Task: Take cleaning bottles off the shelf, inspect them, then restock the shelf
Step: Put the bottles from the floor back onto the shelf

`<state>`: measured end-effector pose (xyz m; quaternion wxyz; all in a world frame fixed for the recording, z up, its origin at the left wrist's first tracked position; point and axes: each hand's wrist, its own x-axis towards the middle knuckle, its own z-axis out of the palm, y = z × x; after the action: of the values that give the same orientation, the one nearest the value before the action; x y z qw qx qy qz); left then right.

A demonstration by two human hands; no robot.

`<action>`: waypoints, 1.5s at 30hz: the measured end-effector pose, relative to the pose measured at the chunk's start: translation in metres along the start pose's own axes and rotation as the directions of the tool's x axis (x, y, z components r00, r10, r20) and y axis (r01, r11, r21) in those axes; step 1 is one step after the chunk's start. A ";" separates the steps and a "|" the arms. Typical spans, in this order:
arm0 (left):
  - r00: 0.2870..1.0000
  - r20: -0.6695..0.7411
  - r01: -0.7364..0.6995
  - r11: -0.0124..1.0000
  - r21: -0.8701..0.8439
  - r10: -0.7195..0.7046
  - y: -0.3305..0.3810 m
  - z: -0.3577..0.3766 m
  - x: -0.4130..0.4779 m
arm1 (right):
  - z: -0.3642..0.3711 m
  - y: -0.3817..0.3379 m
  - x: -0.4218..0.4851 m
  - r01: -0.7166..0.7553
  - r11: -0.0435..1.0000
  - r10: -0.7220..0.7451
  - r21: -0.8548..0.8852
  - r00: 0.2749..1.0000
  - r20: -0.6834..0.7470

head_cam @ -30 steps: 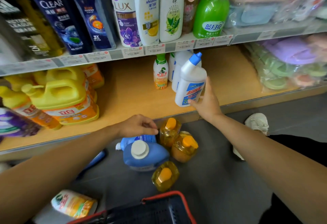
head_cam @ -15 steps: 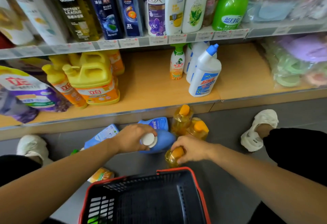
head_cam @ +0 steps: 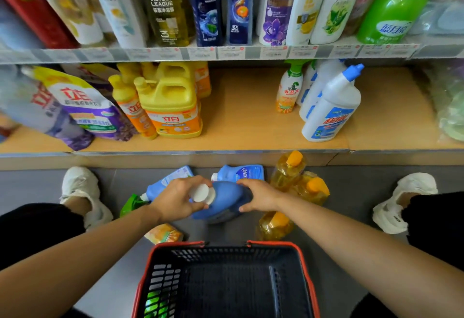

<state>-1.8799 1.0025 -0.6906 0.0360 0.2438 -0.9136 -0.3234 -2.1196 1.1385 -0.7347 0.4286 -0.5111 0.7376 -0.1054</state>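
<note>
A big blue detergent bottle (head_cam: 226, 202) with a white cap stands on the grey floor below the shelf. My left hand (head_cam: 177, 198) grips it around the cap and neck, and my right hand (head_cam: 259, 196) holds its right shoulder. Behind it lie two more blue bottles (head_cam: 244, 172) (head_cam: 167, 183). Three yellow bottles with orange caps (head_cam: 288, 169) (head_cam: 313, 191) (head_cam: 275, 225) stand to the right. On the wooden shelf (head_cam: 241, 122) stand white toilet cleaner bottles (head_cam: 331, 112) and a green-capped spray bottle (head_cam: 287, 89).
A black basket with a red rim (head_cam: 226, 245) sits on the floor right under my arms. Yellow dish soap jugs (head_cam: 173, 102) and purple refill pouches (head_cam: 85, 107) fill the shelf's left. An orange-labelled bottle (head_cam: 163, 233) lies by the basket. My white shoes (head_cam: 82, 192) (head_cam: 399, 202) flank the bottles.
My right hand left the yellow bottle near the basket and moved onto the blue bottle. The left hand stays on the white cap. The view dropped closer to the floor.
</note>
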 end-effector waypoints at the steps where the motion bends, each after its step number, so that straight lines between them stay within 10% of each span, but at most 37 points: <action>1: 1.000 -0.016 0.017 1.000 -0.010 -0.017 -0.004 -0.002 -0.004 | 0.004 -0.003 0.007 0.007 1.000 -0.007 0.011 1.000 0.018; 10: 0.997 0.054 0.056 0.994 -0.093 -0.051 -0.012 -0.023 -0.016 | 0.027 -0.026 0.022 0.039 0.967 -0.070 0.250 0.991 0.115; 18: 0.979 -0.189 -0.026 0.875 -0.484 -0.075 0.038 -0.081 0.019 | -0.041 -0.046 -0.030 0.145 0.730 -0.001 0.667 0.977 -0.212; 28: 0.970 -0.205 -0.003 0.838 -0.545 -0.129 0.059 -0.071 0.097 | -0.145 -0.055 -0.028 0.384 0.661 0.075 0.645 0.821 -0.566; 45: 0.933 -0.312 -0.015 0.849 -0.529 -0.178 0.036 -0.041 0.188 | -0.164 0.004 0.049 0.325 0.792 0.106 0.516 0.760 -0.641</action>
<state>-2.0509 0.9157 -0.6537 0.2486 0.3174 -0.7585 -0.5120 -2.2488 1.0528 -0.6626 0.2822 -0.3256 0.7324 -0.5271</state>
